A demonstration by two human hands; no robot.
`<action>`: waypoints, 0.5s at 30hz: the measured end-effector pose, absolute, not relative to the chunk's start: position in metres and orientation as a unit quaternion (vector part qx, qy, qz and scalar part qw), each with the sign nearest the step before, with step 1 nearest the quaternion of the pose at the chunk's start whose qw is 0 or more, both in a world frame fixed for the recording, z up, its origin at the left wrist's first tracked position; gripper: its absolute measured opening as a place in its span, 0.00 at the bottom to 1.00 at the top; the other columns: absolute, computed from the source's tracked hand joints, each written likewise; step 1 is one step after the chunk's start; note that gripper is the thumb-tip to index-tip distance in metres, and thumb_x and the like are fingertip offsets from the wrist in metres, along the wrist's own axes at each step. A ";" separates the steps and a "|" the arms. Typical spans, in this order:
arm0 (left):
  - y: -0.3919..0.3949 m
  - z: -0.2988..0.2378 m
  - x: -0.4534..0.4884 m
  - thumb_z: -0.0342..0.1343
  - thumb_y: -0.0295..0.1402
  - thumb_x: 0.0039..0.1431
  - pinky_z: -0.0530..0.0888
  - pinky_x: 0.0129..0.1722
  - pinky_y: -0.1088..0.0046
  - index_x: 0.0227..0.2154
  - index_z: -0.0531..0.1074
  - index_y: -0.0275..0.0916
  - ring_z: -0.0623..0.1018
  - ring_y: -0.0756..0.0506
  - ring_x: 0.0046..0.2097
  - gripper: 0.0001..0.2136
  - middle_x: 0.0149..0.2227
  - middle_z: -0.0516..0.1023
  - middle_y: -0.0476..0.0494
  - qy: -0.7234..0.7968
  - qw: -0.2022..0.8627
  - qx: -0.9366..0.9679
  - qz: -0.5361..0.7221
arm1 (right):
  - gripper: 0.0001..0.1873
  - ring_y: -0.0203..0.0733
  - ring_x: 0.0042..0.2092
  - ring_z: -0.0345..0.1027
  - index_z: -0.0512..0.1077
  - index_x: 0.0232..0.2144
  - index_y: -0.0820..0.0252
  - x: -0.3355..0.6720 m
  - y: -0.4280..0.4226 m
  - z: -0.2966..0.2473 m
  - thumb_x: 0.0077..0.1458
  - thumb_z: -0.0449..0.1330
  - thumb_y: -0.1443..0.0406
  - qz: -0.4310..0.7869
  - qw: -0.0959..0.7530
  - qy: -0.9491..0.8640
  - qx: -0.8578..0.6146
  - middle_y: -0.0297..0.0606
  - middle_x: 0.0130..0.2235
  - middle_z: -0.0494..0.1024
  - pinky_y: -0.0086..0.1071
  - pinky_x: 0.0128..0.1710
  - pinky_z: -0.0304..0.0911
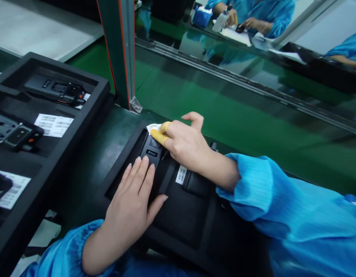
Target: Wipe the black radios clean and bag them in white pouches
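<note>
A black handheld radio (152, 153) marked "Riton" lies in a slot of the black foam tray (185, 219) in front of me. My left hand (132, 196) rests flat on its lower part, fingers stretched out and thumb apart. At the radio's upper end, my right hand (186, 142) pinches a small white wipe (153, 127) and presses it against the casing. Yellow finger cots (160, 134) cover two of its fingers. Beside the radio, a white barcode label (181, 174) sits in the tray. My left hand hides the radio's lower end.
On the left, another black foam tray (93, 104) holds several radios (55, 88) and printed label sheets (54, 125). A metal post (124, 54) rises behind my tray. Across the green surface, a person in blue sleeves (278, 19) works near a blue box (202, 16).
</note>
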State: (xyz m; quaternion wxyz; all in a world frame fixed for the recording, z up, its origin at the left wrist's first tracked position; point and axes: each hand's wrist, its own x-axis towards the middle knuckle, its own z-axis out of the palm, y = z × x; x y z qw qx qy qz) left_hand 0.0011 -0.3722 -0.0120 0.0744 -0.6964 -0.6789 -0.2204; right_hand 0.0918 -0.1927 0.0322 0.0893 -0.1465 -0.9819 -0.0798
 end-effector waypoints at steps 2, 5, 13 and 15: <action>-0.372 -0.012 0.001 0.48 0.38 0.64 0.70 0.57 0.52 0.55 0.64 0.23 0.67 0.32 0.61 0.23 0.58 0.68 0.24 -0.677 0.075 -0.697 -0.222 | 0.25 0.35 0.36 0.59 0.76 0.34 0.56 0.099 -0.191 0.032 0.66 0.39 0.69 -0.111 0.088 -0.980 -0.138 0.33 0.33 0.73 0.42 0.50 0.37; -0.371 -0.012 0.001 0.48 0.38 0.64 0.70 0.56 0.52 0.54 0.65 0.23 0.68 0.32 0.60 0.23 0.58 0.69 0.25 -0.678 0.076 -0.695 -0.226 | 0.24 0.34 0.34 0.59 0.75 0.33 0.57 0.115 -0.184 0.034 0.65 0.39 0.70 -0.148 0.085 -0.974 -0.148 0.32 0.32 0.74 0.42 0.49 0.39; -0.374 -0.011 0.003 0.51 0.36 0.64 0.64 0.59 0.46 0.51 0.68 0.27 0.68 0.33 0.60 0.19 0.57 0.71 0.28 -0.678 0.065 -0.685 -0.261 | 0.21 0.38 0.37 0.62 0.76 0.38 0.53 0.130 -0.199 0.037 0.65 0.42 0.65 -0.111 0.130 -0.964 -0.202 0.35 0.35 0.76 0.44 0.45 0.40; -0.377 -0.012 0.002 0.52 0.33 0.63 0.64 0.60 0.48 0.48 0.70 0.29 0.71 0.36 0.58 0.15 0.54 0.75 0.31 -0.671 0.065 -0.681 -0.286 | 0.22 0.38 0.37 0.61 0.76 0.39 0.52 0.120 -0.211 0.032 0.64 0.42 0.67 -0.095 0.135 -0.971 -0.173 0.34 0.35 0.76 0.43 0.46 0.39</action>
